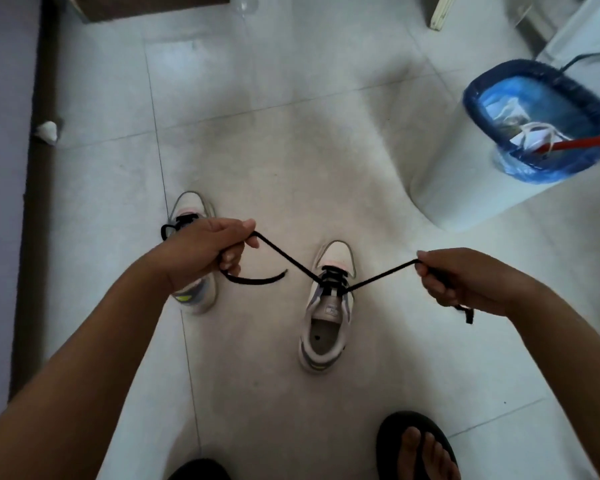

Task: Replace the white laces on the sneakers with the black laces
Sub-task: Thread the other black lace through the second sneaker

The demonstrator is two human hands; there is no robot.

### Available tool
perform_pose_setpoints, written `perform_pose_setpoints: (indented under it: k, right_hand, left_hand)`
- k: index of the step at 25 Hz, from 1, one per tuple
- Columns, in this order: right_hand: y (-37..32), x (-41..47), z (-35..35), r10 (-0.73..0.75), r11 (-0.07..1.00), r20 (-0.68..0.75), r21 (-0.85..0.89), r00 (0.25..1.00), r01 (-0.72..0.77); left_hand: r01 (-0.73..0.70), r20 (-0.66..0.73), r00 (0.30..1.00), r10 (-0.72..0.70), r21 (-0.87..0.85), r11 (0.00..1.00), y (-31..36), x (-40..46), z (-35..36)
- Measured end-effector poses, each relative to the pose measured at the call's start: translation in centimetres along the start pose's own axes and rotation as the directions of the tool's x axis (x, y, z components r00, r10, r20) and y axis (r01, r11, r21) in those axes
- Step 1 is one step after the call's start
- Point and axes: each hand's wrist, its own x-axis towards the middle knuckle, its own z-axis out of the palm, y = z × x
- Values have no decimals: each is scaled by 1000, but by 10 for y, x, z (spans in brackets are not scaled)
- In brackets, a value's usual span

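Note:
Two white sneakers stand on the tiled floor. The right sneaker (326, 327) has a black lace (291, 259) threaded through its eyelets, both ends pulled taut sideways. My left hand (205, 251) grips the left end, whose tip curls loose below my fingers. My right hand (465, 280) grips the right end, with a short tip hanging past my wrist. The left sneaker (196, 296) sits behind my left hand, mostly hidden, with black lacing showing near its toe.
A white bin (465, 188) with a blue liner stands at the right, holding white strips and a red stick. A sandalled foot (420, 448) is at the bottom. A dark skirting board (35, 202) runs along the left wall, with a crumpled white scrap (47, 131) beside it.

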Motion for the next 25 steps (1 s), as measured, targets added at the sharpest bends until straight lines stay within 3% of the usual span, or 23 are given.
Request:
perform_pose_setpoints:
  k: [3,6,13,18,21,23,25]
  right_hand:
    - [-45,-41,-9,-146,989,-69,-45,987,143]
    - [-86,-86,-11,-267,961,-96,-100,959,258]
    - [-174,-146,3,-583,791,-153,117,798,600]
    - [-208,-157,8,-712,639,-167,246,682,728]
    - [-190,-120,9,-627,661,-261,319,734,679]
    - [-154,-76,17,-407,728,-362,426,839,537]
    - [-101,-33,24,-112,780,-415,526,903,339]
  left_hand:
    - [-97,66,994,86,178,979,56,-15,-9]
    - [-184,101,981,165,224,957,111,-38,-12]
    - [-426,94,896,434,-92,900,209,-88,-17]
    - [-506,37,846,531,-257,824,242,-95,-14]
    - [-437,-80,898,432,-264,860,222,-69,-5]
    - [-263,-164,960,225,-262,929,181,-39,12]
    - [-37,-220,975,-18,-247,968,122,-7,32]
